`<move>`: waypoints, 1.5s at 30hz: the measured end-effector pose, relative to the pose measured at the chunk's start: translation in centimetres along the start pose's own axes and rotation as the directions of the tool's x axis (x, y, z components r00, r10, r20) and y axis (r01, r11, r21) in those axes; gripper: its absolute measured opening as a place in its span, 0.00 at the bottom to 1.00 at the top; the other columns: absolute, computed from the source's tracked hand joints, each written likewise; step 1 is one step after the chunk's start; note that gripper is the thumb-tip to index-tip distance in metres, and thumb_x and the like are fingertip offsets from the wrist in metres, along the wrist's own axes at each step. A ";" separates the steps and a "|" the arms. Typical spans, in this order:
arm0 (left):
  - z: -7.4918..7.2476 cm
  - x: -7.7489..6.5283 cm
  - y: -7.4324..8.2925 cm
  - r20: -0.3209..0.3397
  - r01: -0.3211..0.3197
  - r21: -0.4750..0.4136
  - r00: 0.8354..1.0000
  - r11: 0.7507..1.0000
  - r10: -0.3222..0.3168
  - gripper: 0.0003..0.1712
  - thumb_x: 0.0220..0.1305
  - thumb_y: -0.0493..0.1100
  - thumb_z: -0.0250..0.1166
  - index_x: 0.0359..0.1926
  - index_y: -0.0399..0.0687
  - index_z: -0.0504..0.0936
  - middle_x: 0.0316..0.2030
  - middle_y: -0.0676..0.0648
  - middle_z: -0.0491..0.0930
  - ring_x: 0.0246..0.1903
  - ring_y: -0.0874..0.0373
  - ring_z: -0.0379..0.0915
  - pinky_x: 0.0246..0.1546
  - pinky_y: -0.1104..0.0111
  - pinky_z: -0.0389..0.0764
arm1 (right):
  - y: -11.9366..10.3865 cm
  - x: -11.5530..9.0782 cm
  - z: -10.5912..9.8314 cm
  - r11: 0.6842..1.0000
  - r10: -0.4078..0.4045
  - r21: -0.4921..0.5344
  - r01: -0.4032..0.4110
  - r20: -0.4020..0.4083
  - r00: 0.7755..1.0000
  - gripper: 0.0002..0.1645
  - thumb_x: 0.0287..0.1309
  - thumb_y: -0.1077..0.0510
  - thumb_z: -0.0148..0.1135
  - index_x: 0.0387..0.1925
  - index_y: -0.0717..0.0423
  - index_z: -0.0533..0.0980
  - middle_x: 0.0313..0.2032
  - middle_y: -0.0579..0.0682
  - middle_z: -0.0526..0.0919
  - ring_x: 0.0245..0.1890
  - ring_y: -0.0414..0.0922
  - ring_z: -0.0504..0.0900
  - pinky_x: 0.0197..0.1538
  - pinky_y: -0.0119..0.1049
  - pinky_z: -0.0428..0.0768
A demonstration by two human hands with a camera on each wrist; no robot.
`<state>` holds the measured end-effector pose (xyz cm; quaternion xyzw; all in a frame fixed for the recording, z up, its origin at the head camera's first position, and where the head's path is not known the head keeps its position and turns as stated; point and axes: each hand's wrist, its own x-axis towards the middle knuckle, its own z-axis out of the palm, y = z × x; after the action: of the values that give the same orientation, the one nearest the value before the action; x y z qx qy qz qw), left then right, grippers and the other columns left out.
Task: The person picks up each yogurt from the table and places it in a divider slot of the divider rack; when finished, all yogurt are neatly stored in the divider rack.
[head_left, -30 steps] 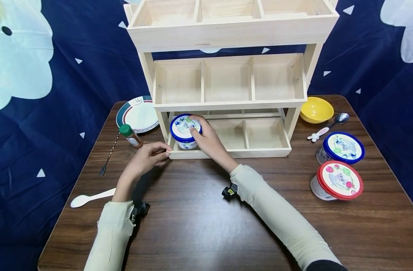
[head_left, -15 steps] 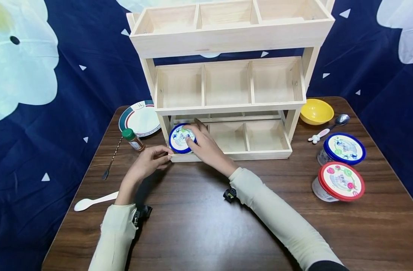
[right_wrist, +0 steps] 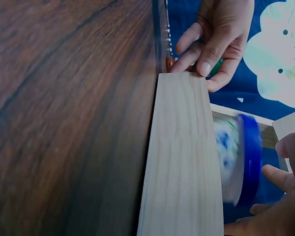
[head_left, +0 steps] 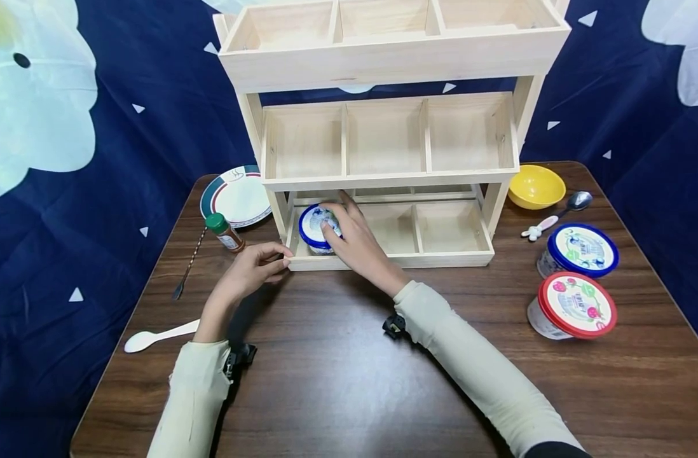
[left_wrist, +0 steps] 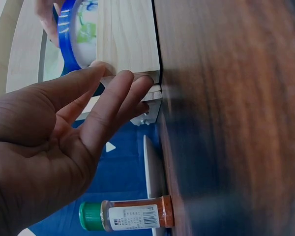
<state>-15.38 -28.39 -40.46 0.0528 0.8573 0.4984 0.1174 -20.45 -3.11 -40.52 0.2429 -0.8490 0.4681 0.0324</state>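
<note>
A white tub (head_left: 313,226) with a blue lid and blueberry print stands in the left compartment of the lowest tier of a wooden rack (head_left: 391,262). My right hand (head_left: 360,248) holds it by the lid's right side, thumb on top and one finger stretched toward the back. In the right wrist view the blue lid (right_wrist: 250,160) is blurred beside the fingers. My left hand (head_left: 248,273) pinches the front left corner of the same tier. The left wrist view shows its thumb at the board's edge and its fingers along the end (left_wrist: 128,76).
Left of the rack are a plate (head_left: 237,197), a green-capped spice jar (head_left: 225,233), a thin twisted-handle spoon (head_left: 190,264) and a white spoon (head_left: 160,336). On the right stand a yellow bowl (head_left: 536,187), a bunny-handled spoon (head_left: 555,217), a blue-lidded tub (head_left: 582,249) and a red-lidded tub (head_left: 576,305).
The tub came down into the compartment, its lid tipped forward half a second ago, and it now stands more level and further right. My left hand has stayed at the corner.
</note>
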 end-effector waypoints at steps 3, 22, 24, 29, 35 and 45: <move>0.0 0.1 0.0 0.000 -0.002 0.003 1.000 1.000 0.002 0.10 0.80 0.31 0.63 0.56 0.30 0.84 0.52 0.33 0.83 0.48 0.49 0.82 0.49 0.59 0.92 | 0.1 -0.3 -0.5 1.000 -0.006 0.008 0.006 -0.016 1.000 0.27 0.80 0.53 0.57 0.75 0.53 0.73 0.84 0.64 0.51 0.84 0.61 0.53 0.82 0.65 0.58; -0.1 0.1 -0.2 0.007 0.012 0.008 1.000 1.000 -0.012 0.11 0.81 0.32 0.63 0.57 0.31 0.84 0.53 0.32 0.83 0.49 0.49 0.82 0.49 0.60 0.91 | 1.7 -3.0 -4.6 0.999 0.011 0.031 -0.009 -0.070 0.998 0.27 0.81 0.53 0.58 0.75 0.54 0.73 0.84 0.58 0.56 0.81 0.60 0.59 0.79 0.67 0.62; -0.1 0.1 -0.1 0.007 0.013 0.005 1.000 1.000 -0.013 0.11 0.81 0.32 0.63 0.57 0.31 0.84 0.53 0.32 0.83 0.49 0.49 0.82 0.49 0.60 0.92 | 1.8 -3.2 -5.1 0.999 0.005 0.033 -0.003 -0.077 0.997 0.27 0.81 0.54 0.58 0.75 0.55 0.72 0.84 0.58 0.57 0.81 0.60 0.60 0.80 0.66 0.62; -0.1 0.1 -0.1 0.009 0.012 -0.001 1.000 1.000 -0.012 0.11 0.81 0.32 0.63 0.57 0.31 0.84 0.54 0.32 0.83 0.49 0.49 0.82 0.49 0.60 0.92 | 2.1 -3.7 -6.2 1.000 -0.003 0.017 0.005 -0.099 0.995 0.26 0.80 0.53 0.58 0.74 0.52 0.73 0.83 0.56 0.59 0.81 0.57 0.61 0.80 0.67 0.59; -0.1 0.1 -0.1 0.011 0.011 0.005 1.000 1.000 -0.011 0.11 0.80 0.32 0.63 0.57 0.30 0.84 0.53 0.31 0.83 0.49 0.48 0.82 0.48 0.61 0.92 | 2.4 -4.5 -7.2 1.000 0.002 0.010 -0.001 -0.108 0.994 0.26 0.81 0.54 0.58 0.75 0.52 0.73 0.83 0.55 0.59 0.81 0.56 0.60 0.80 0.65 0.63; 0.0 0.2 -0.1 0.012 0.005 0.018 1.000 1.000 -0.005 0.11 0.80 0.32 0.63 0.57 0.31 0.84 0.53 0.31 0.84 0.50 0.47 0.83 0.50 0.58 0.91 | 3.4 -5.7 -9.2 1.000 -0.007 0.009 0.008 -0.144 0.990 0.26 0.81 0.55 0.58 0.74 0.54 0.74 0.83 0.58 0.59 0.83 0.58 0.56 0.81 0.67 0.58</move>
<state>-15.57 -28.38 -40.54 0.0548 0.8611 0.4902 0.1234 -18.50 8.03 -39.59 0.2118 -0.8414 0.4882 0.0942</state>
